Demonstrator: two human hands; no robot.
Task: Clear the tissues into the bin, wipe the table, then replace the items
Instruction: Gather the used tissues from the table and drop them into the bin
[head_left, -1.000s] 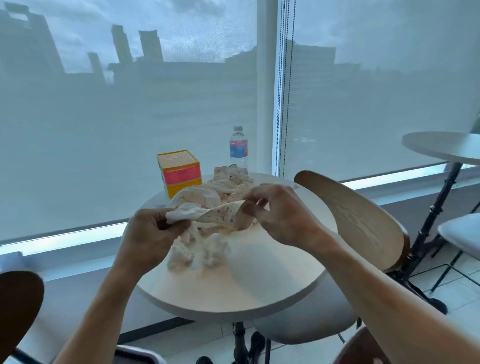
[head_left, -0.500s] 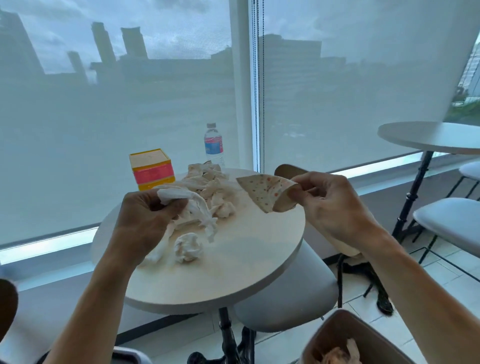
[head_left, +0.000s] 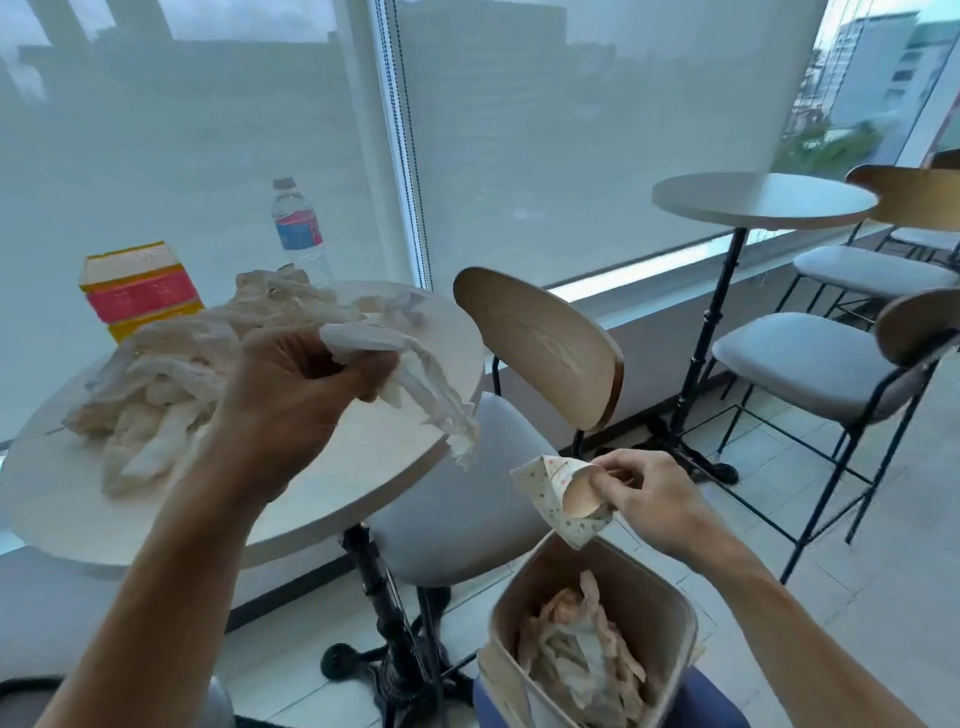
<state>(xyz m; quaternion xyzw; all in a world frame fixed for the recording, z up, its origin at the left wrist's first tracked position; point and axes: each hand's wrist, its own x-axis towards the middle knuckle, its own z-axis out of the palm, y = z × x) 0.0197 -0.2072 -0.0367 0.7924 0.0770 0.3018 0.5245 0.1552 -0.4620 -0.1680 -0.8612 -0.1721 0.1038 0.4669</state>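
Bin (head_left: 675, 618) is nearest, on the floor low in view, open top, already part full of crumpled tissue. My right hand (head_left: 649, 499) sits just above its rim, fingers pinched closed on a dotted paper wrapper (head_left: 550, 499) rolled into a cone. It looks stiffer than tissue and light, so it should drop straight once let go.

My left hand (head_left: 291, 395) is over the table edge, fist closed around a wad of white tissue (head_left: 415, 379) with a long tail hanging past the rim. Soft, near weightless, tears easily, and probably clings to itself. I judge a full-fist grab at the bunched middle is best; pinching a tail would just string it out or rip it.

The rest of the tissue pile (head_left: 171, 384) covers the left half of the round table (head_left: 363, 467), so clearing is not yet done and wiping can't start.

Behind the pile are 2 items to put back later: a yellow and pink box (head_left: 137, 291), touching or just beside the pile, and a water bottle (head_left: 298, 228) near the window. Bottle is upright and tippable, so watch it when sweeping.

A wooden-backed chair (head_left: 540, 348) stands between table and bin, close to the carry path. A second table (head_left: 763, 200) and more stools (head_left: 810, 364) sit well apart, no issue.
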